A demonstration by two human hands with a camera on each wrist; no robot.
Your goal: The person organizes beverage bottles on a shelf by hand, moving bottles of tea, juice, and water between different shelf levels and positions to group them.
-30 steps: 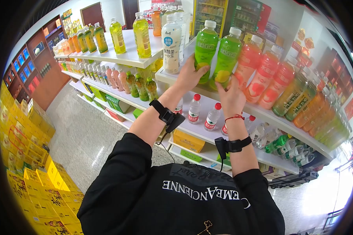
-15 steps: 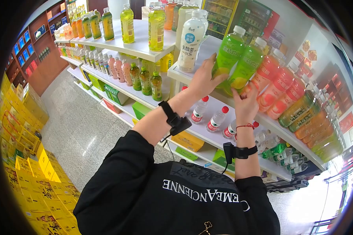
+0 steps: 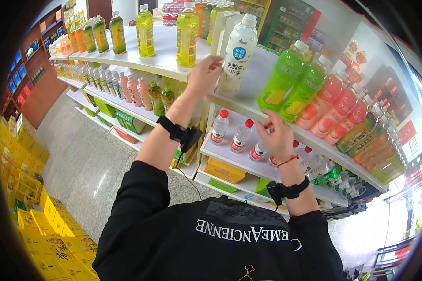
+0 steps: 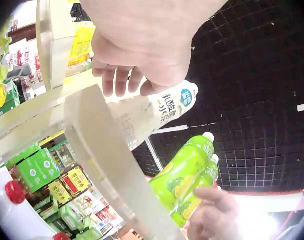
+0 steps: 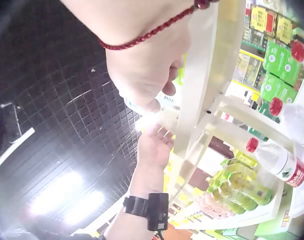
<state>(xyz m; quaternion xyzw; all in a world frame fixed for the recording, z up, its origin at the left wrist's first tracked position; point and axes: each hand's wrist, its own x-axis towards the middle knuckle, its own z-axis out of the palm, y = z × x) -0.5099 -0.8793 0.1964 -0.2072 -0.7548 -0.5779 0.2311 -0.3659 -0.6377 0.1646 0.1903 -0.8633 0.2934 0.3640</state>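
Observation:
The left hand is at the left side of the white bottle, fingers loosely bent and holding nothing; whether the fingertips touch it I cannot tell. In the left wrist view that hand partly covers the white bottle. Just below two green bottles, at the shelf's front edge, hovers the right hand, its fingers relaxed and empty. The green bottles lean slightly right, side by side. The right wrist view shows the right hand with the left hand beyond it.
Pink bottles and darker ones continue the row to the right. Red-capped water bottles stand on the shelf below. To the left is another shelf unit with tea bottles; yellow boxes are stacked on the floor at lower left.
Both hands have left the two green bottles, which remain on the shelf. The left hand has moved left to the white bottle's side; the right hand has dropped slightly downward. The head view has shifted.

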